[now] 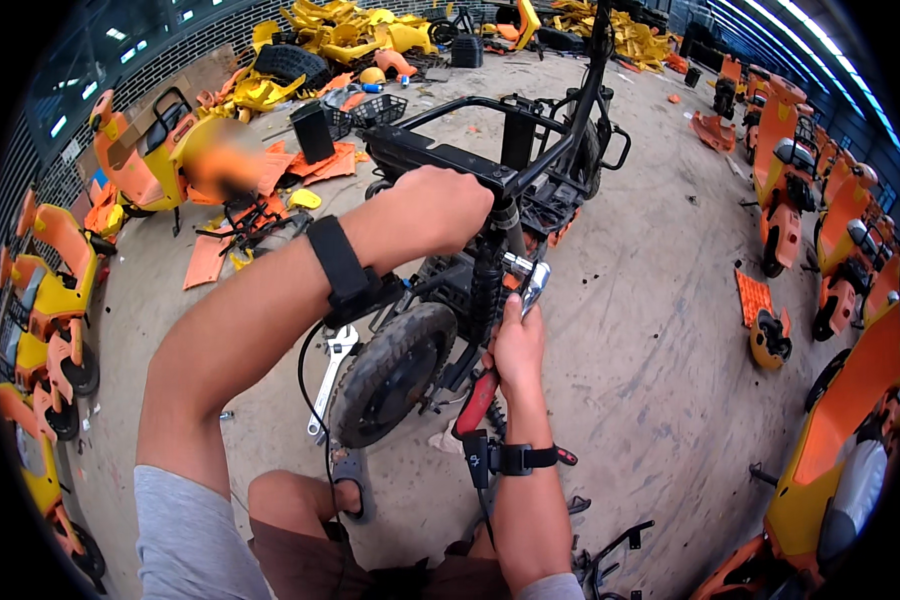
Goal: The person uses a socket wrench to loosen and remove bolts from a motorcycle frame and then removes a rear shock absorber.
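A stripped black scooter frame [440, 150] stands before me, its knobby wheel [394, 375] toward me. My left hand [435, 205] is curled closed over the frame's near end, its fingertips hidden on the far side. Lower and to the right, my right hand [520, 345] is closed round a ratchet wrench [536, 286]. The wrench's chrome head, with a socket, meets the frame beside a black coil spring [486, 285]; its red grip slants down below my hand. On the floor left of the wheel lies an adjustable wrench [332, 375].
Orange and yellow scooters line the left [60, 250] and right [780, 150]. Yellow body panels [360, 40] are heaped at the back. A yellow helmet [770, 340] lies at right; black metal brackets [610, 560] lie near my right forearm. A cable hangs from my left wrist strap [338, 262].
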The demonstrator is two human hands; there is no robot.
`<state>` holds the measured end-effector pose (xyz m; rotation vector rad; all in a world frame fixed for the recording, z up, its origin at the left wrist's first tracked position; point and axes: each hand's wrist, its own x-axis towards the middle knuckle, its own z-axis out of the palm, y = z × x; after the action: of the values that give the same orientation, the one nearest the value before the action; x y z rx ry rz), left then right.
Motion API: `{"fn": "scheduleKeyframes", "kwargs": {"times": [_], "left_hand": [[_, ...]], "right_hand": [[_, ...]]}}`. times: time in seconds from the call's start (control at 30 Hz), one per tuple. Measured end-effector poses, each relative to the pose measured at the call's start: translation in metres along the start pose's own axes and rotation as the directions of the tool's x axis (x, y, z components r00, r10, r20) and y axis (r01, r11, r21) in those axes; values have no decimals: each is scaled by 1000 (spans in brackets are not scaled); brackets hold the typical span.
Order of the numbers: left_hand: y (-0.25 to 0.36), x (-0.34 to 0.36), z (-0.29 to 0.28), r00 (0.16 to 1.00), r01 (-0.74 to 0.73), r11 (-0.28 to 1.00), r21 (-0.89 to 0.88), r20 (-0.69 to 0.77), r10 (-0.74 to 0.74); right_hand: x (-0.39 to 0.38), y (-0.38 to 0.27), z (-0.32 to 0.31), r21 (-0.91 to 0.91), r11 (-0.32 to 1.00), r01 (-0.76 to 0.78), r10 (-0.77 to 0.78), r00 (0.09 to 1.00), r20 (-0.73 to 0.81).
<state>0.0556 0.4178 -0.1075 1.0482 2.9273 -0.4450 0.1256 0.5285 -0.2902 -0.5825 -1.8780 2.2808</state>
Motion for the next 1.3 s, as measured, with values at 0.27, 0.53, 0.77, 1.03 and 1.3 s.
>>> {"fn": "scheduleKeyframes", "kwargs": {"times": [0.27, 0.53, 0.77, 1.03, 1.3], "left_hand": [[-6, -4, 8, 999, 37, 998, -52, 8, -37], [13, -16, 35, 970, -16, 996, -84, -243, -5], [16, -34, 120, 903, 138, 942, -306, -351, -247], [59, -19, 204, 603, -87, 697, -712, -595, -532], [35, -30, 235, 548, -98, 375, -922, -364, -753]], "right_hand": [[3, 2, 0, -9, 1000, -18, 18, 1000, -3], [4, 3, 0, 9, 999, -33, 33, 999, 2], [4, 8, 7, 29, 999, -26, 26, 1000, -11], [1, 4, 8, 104, 994, -39, 39, 999, 0], [-5, 1, 12, 105, 991, -80, 78, 997, 30]]}}
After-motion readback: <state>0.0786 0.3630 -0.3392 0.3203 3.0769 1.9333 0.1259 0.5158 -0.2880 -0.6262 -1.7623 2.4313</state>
